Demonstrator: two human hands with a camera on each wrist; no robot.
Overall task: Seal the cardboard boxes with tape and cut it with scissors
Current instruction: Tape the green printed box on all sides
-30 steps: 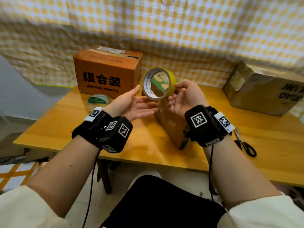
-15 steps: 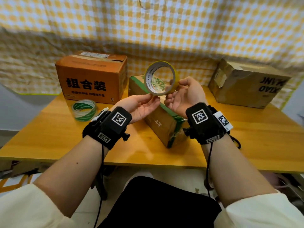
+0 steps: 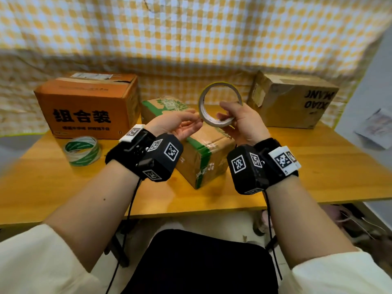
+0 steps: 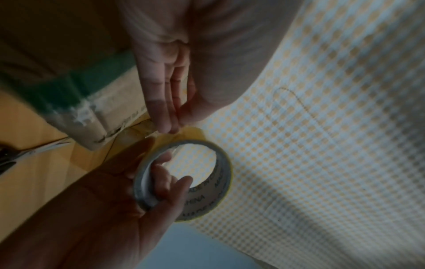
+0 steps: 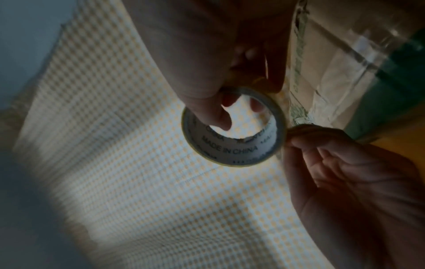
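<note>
Right hand (image 3: 244, 122) gripping tape roll (image 3: 219, 102), raised.

The tabletop (image 3: 318, 166) is smooth, lightly glossy yellow wood. The boxes are matt cardboard: an orange box (image 3: 87, 107), a brown box (image 3: 294, 100) with creased, worn faces, and a small box (image 3: 203, 153) bound in shiny green and clear tape. The tape roll (image 3: 218, 102) has a white paper core, printed inside. The backdrop (image 3: 191, 35) is soft checked cloth. The wrist bands (image 3: 263, 166) look matt black.
</note>
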